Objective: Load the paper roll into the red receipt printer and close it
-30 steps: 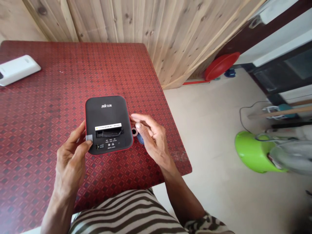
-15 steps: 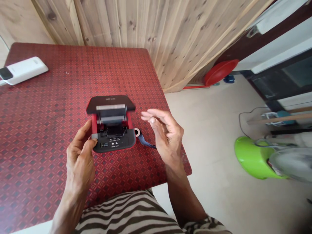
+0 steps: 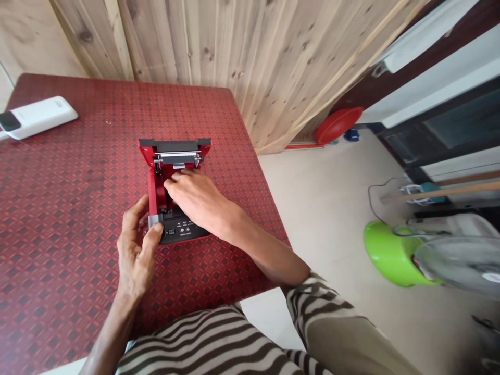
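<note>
A small black and red printer point(image 3: 174, 156) stands on the red patterned table point(image 3: 78, 172), its lid swung fully up and back so the red inside and a metal roller bar show. My left hand point(image 3: 137, 245) holds the printer's front left corner, thumb pressed on a grey latch. My right hand point(image 3: 197, 200) reaches into the open compartment, fingers stretched forward and lying over the inside; I cannot see anything in them. The black front panel with small buttons shows just below my right hand.
A white power bank point(image 3: 37, 115) lies at the table's far left. A wooden plank wall rises behind the table. On the floor to the right are a red basin point(image 3: 338, 124), a green fan base point(image 3: 394, 255) and a cable.
The printer's lid has swung from shut through half open to fully open. My right hand has moved from beside the printer into its open compartment. The left hand has stayed on the front corner.
</note>
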